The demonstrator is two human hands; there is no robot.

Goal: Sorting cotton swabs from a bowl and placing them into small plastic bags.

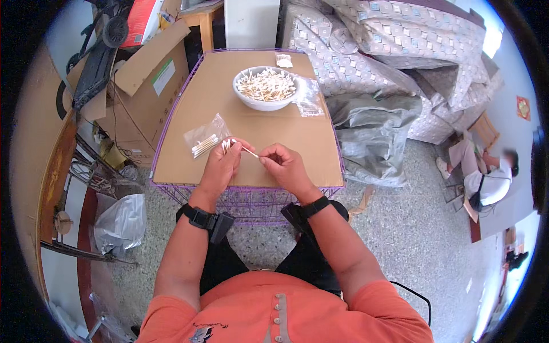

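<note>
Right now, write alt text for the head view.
A person's left hand holds cotton swabs while the right hand pinches another, above a cardboard tabletop. A plastic bag of swabs lies nearby; beyond stands a bowl heaped with more.

White-tipped cotton swabs (227, 144) poke from the left grip (222, 164).

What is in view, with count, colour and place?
Flat cardboard tabletop: 1, brown, centre
Wire frame: 1, purple, beneath tabletop
Round bowl: 1, white, tabletop's far end
Slim cotton swabs: many, white-tipped tan, heaped in bowl
Flat plastic bags: 2, clear, bowl's right and lower left
Small bundle: 1, white, behind bowl
Open cardboard box: 1, brown, left
Crumpled plastic bag: 1, whitish, left floor
Patterned fabric covering: count unclear, grey, upper right
Crumpled sheeting: 1, grey, right
Seated person: 1, white top, far right
Left hand: 1, bare, holding several swabs
Right hand: 1, bare, pinching one swab
</note>
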